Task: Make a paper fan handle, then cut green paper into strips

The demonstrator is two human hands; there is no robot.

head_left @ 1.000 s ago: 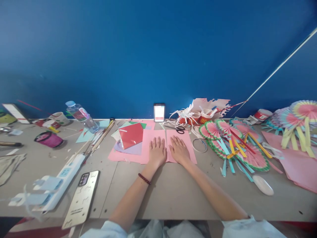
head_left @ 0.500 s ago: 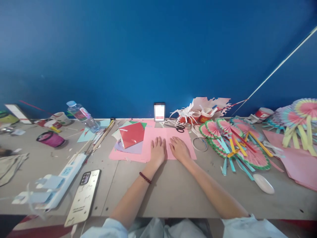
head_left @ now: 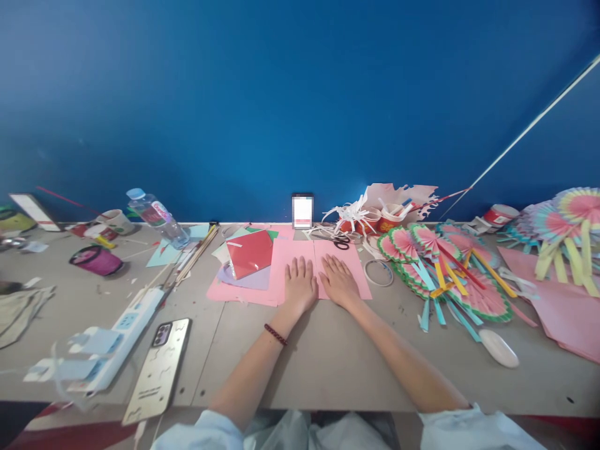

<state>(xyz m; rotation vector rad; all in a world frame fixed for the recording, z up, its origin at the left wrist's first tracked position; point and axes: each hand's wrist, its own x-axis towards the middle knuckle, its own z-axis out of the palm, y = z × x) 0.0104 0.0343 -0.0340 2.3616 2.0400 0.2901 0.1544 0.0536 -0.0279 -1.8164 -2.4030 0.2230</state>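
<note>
A pink sheet of paper (head_left: pixel 307 247) with a crease down its middle lies flat on the table in front of me. My left hand (head_left: pixel 300 282) rests palm down on its left half, fingers stretched out. On the right half my right hand (head_left: pixel 339 280) lies flat too, its fingers pointing away and to the left. Neither hand grips anything. Left of the sheet, a red packet (head_left: pixel 250 253) lies over lilac paper (head_left: pixel 250 282) and more pink paper. Just beyond the sheet's upper right are black-handled scissors (head_left: pixel 342 242), and a roll of tape (head_left: pixel 379 273) sits beside its right edge.
Folded paper fans (head_left: pixel 462 290) spread over the right side, near a white mouse (head_left: pixel 499 348). At left are a phone (head_left: pixel 158 369), a power strip (head_left: pixel 126 331), a tilted water bottle (head_left: pixel 158 217) and wooden sticks (head_left: pixel 199 256). A blue wall (head_left: pixel 281 112) stands behind.
Both hands stay on the pink sheet. The fingers of my right hand have spread flatter, and my left hand has shifted slightly right.
</note>
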